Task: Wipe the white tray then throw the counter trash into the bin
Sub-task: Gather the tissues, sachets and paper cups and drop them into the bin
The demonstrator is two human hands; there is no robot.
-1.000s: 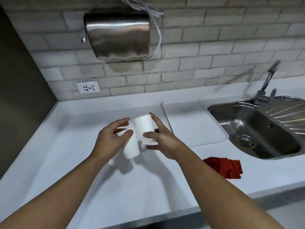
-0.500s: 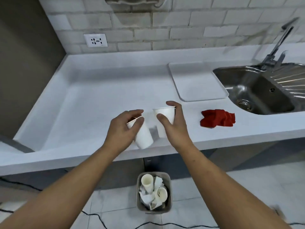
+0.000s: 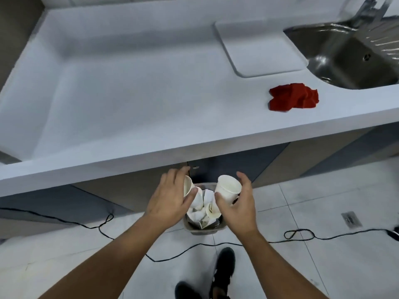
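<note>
Each hand holds a white paper cup over the small grey bin [image 3: 206, 229] on the floor below the counter edge. My left hand [image 3: 170, 195] grips one cup [image 3: 187, 187], its mouth turned right. My right hand [image 3: 239, 203] grips the other cup [image 3: 228, 187], mouth facing up towards me. The bin is packed with several crumpled white cups and paper. The white tray [image 3: 259, 50] lies flat on the counter beside the sink. A crumpled red cloth [image 3: 293, 99] lies near the counter's front edge.
A steel sink [image 3: 349, 55] with a tap sits at the far right of the white counter [image 3: 129, 100]. Black cables [image 3: 298, 235] trail across the tiled floor around the bin. My dark shoes [image 3: 222, 268] stand just behind the bin.
Both hands have come down from above the counter to just over the bin, each still holding its cup. The view has tilted down towards the floor.
</note>
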